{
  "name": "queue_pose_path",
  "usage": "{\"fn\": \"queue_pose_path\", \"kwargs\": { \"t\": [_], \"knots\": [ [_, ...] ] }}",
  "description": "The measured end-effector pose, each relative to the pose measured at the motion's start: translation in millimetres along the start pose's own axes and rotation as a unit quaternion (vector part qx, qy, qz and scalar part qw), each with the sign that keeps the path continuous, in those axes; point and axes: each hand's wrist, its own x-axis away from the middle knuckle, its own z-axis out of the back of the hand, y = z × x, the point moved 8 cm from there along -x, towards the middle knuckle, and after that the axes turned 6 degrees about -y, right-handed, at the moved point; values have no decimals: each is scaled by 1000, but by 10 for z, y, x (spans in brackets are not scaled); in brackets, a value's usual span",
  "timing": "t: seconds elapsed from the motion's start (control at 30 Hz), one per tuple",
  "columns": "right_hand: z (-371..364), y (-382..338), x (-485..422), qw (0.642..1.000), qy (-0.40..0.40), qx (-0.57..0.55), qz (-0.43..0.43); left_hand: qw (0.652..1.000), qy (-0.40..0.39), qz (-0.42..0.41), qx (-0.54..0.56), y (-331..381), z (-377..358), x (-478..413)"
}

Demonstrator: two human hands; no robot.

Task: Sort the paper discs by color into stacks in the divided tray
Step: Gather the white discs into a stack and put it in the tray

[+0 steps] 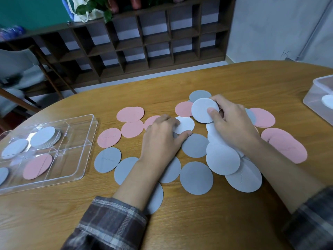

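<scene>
Right hand pinches a white disc held above the heap and left hand grips a second white disc flat on the table, while the tray, white stack in its far compartment, lies well to the left, nearer the left hand.

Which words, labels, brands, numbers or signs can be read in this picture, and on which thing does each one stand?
No text can be read with certainty.
On the round pink paper disc beside the clear plastic divided tray: faint marks, too blurred to read.
On the round grey paper disc nearer to the person: faint marks, too blurred.
On the white wall: a small dark scribble, not readable.
</scene>
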Motion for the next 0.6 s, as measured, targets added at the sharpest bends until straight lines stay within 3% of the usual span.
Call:
{"fn": "queue_pose_path", "kwargs": {
  "t": [0.37, 0.6],
  "knots": [
    [-1, 14, 9, 1000, 8, 4, -14, 1000, -6, 28, 4, -49, 53, -51],
    [-21, 42, 1, 1000, 5, -13, -11, 998, 14, -40, -43, 38, 88, -29]
  ]
}}
